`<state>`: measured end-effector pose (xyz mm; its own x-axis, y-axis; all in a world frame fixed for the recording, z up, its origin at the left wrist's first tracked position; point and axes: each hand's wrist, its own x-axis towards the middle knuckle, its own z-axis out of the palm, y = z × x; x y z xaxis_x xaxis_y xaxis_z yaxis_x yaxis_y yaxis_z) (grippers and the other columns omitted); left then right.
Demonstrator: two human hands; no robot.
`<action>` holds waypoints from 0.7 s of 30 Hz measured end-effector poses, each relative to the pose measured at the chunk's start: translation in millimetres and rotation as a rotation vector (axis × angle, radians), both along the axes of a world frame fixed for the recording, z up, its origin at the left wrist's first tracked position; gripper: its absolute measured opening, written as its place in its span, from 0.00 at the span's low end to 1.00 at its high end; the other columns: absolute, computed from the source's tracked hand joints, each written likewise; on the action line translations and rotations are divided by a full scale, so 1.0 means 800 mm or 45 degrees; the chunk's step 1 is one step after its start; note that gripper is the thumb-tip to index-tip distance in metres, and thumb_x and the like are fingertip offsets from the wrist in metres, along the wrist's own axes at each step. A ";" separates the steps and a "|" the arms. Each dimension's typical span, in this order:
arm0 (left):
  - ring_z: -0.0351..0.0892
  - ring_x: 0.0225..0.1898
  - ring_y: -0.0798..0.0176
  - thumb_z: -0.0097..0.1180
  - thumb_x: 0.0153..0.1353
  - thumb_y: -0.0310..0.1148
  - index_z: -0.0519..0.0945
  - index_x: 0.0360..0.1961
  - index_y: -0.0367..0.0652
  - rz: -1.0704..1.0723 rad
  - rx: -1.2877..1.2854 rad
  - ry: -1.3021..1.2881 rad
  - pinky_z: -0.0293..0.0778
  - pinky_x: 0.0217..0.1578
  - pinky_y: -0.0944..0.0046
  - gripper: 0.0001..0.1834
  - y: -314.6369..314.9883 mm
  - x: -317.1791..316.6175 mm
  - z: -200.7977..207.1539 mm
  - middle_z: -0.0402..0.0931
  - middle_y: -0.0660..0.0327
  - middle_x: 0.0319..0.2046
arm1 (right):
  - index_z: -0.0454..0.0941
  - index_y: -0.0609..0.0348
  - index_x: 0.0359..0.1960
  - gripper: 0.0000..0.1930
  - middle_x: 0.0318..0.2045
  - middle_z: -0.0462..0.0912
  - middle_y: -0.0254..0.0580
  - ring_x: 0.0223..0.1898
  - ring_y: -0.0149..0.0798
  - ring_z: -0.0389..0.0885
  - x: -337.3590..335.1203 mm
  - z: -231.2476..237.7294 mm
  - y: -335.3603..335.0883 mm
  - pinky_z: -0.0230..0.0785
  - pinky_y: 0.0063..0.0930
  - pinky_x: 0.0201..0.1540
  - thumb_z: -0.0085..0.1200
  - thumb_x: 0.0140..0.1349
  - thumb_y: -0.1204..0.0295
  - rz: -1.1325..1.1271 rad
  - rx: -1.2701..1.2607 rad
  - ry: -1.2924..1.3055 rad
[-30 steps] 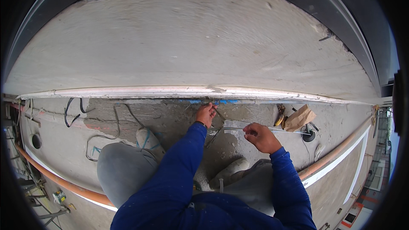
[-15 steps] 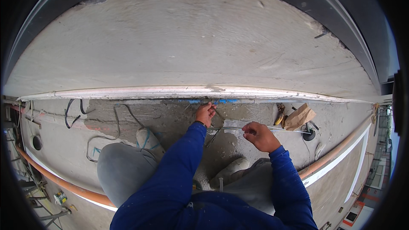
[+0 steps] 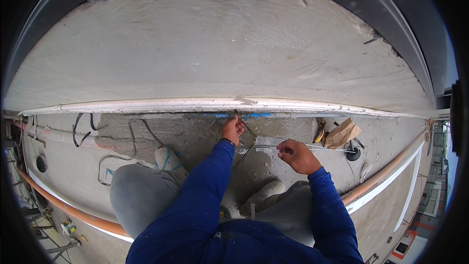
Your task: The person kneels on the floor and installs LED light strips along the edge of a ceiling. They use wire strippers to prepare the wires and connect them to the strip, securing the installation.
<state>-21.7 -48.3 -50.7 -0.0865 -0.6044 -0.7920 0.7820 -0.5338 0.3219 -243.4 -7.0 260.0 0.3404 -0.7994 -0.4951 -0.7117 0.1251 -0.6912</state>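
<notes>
At the base of the wall, my left hand (image 3: 233, 130) is closed with its fingertips together. Whatever it pinches is too small to make out. A dark cable (image 3: 247, 152) runs down beside it. Farther right, my right hand (image 3: 299, 157) is curled, thumb and fingers round thin pale wires (image 3: 335, 148). The wires run from near the left hand, past the right fingers, to a black round object (image 3: 352, 153) on the floor. A blue strip (image 3: 258, 115) shows at the wall's foot, just behind the left hand.
A brown paper bag (image 3: 343, 133) and a banana (image 3: 320, 137) lie at the right. Black cable loops (image 3: 76, 136) and a grey cord (image 3: 134, 142) are at the left. White trim (image 3: 146, 104) lines the wall; an orange pipe (image 3: 93, 221) crosses behind me.
My left hand has shifted very slightly to the left. The right hand stays at the wires almost unmoved.
</notes>
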 end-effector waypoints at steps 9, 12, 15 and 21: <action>0.80 0.33 0.68 0.60 0.72 0.55 0.80 0.44 0.55 -0.228 0.153 -0.252 0.72 0.33 0.60 0.16 0.009 -0.002 0.034 0.82 0.69 0.34 | 0.83 0.67 0.46 0.13 0.39 0.85 0.52 0.38 0.46 0.85 -0.004 0.008 0.010 0.78 0.38 0.44 0.64 0.65 0.70 0.004 -0.120 -0.087; 0.79 0.31 0.67 0.61 0.70 0.52 0.81 0.45 0.53 -0.332 0.227 -0.359 0.73 0.35 0.58 0.16 0.018 0.009 0.044 0.82 0.69 0.34 | 0.83 0.69 0.46 0.14 0.38 0.85 0.54 0.38 0.47 0.86 -0.003 0.018 0.014 0.78 0.38 0.44 0.64 0.65 0.70 0.009 -0.193 -0.146; 0.79 0.28 0.68 0.61 0.70 0.47 0.81 0.44 0.50 -0.661 0.172 -0.545 0.72 0.30 0.59 0.13 0.025 0.014 0.063 0.81 0.68 0.32 | 0.83 0.69 0.47 0.14 0.40 0.86 0.53 0.40 0.44 0.86 -0.007 0.032 0.018 0.78 0.37 0.47 0.63 0.66 0.70 0.034 -0.232 -0.106; 0.78 0.26 0.68 0.62 0.66 0.38 0.81 0.40 0.44 -1.020 -0.411 -1.024 0.70 0.24 0.65 0.10 0.035 0.028 0.102 0.81 0.65 0.31 | 0.83 0.69 0.47 0.16 0.36 0.87 0.53 0.39 0.47 0.87 -0.013 0.044 0.026 0.78 0.39 0.46 0.62 0.65 0.67 0.044 -0.407 -0.147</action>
